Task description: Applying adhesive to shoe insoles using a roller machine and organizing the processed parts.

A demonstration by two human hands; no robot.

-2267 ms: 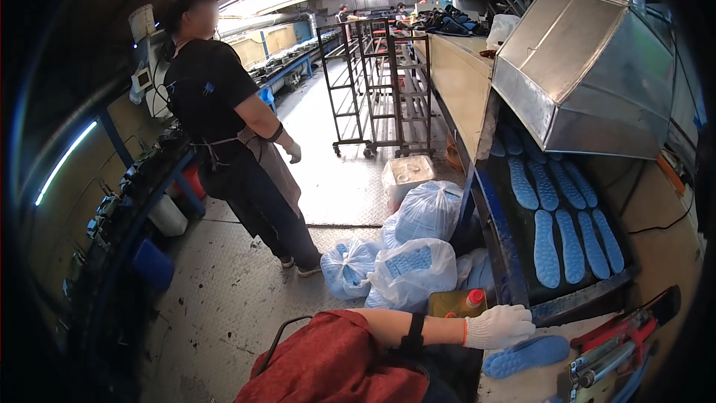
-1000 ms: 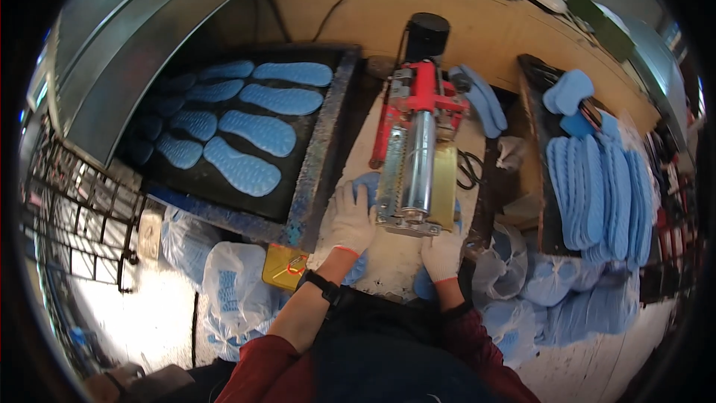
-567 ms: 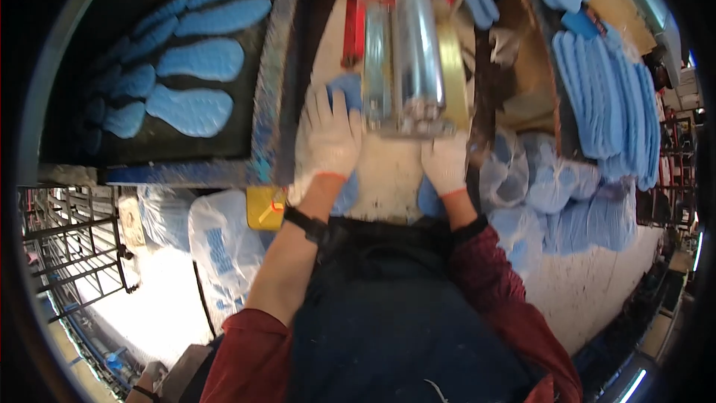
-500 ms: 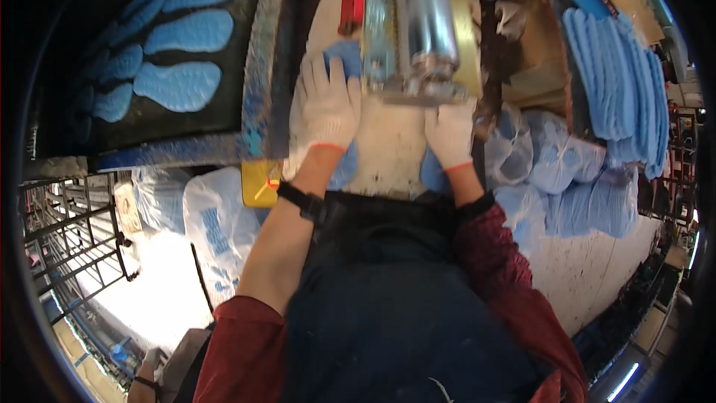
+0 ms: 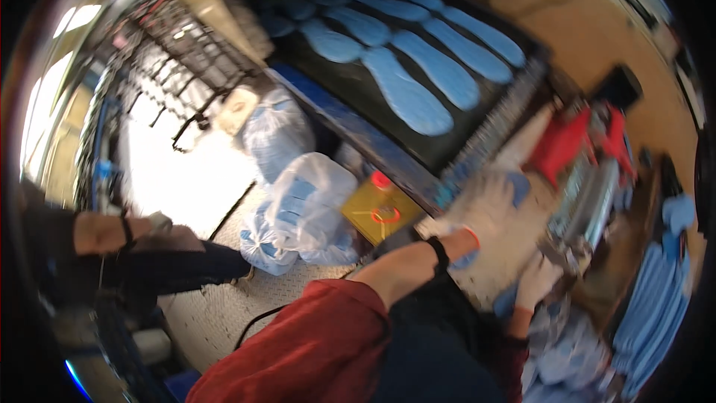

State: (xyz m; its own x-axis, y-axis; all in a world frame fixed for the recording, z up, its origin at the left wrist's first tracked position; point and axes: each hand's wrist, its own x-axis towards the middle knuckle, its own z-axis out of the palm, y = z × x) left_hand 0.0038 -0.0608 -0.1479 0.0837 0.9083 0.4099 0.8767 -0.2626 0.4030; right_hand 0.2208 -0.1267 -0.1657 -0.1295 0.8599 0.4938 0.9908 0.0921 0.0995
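My left hand (image 5: 483,203), in a white knitted glove, lies flat over a blue foot-shaped insole on the pale worktop, its fingers stretched out but blurred. Blue shows past the fingertips and beside the wrist. My right hand (image 5: 538,280), also gloved, is at the near end of a metal roller device (image 5: 585,201) with red parts. The roller's end hides its fingertips, so its grip is unclear. Another blue piece (image 5: 505,301) lies beside my right hand. Several blue insoles (image 5: 406,93) are laid out in rows on a black tray with a worn blue edge.
A stack of blue insoles (image 5: 650,313) stands at the right. Clear bags of blue pieces (image 5: 309,198) sit on the floor at the left, near a yellow container (image 5: 379,213) with a red cap. Another person's arm (image 5: 104,233) shows at the far left, by metal racks (image 5: 179,67).
My view has swung left and tilted, bringing the floor bags and another person further into sight. Both hands stay about the same place by the roller device.
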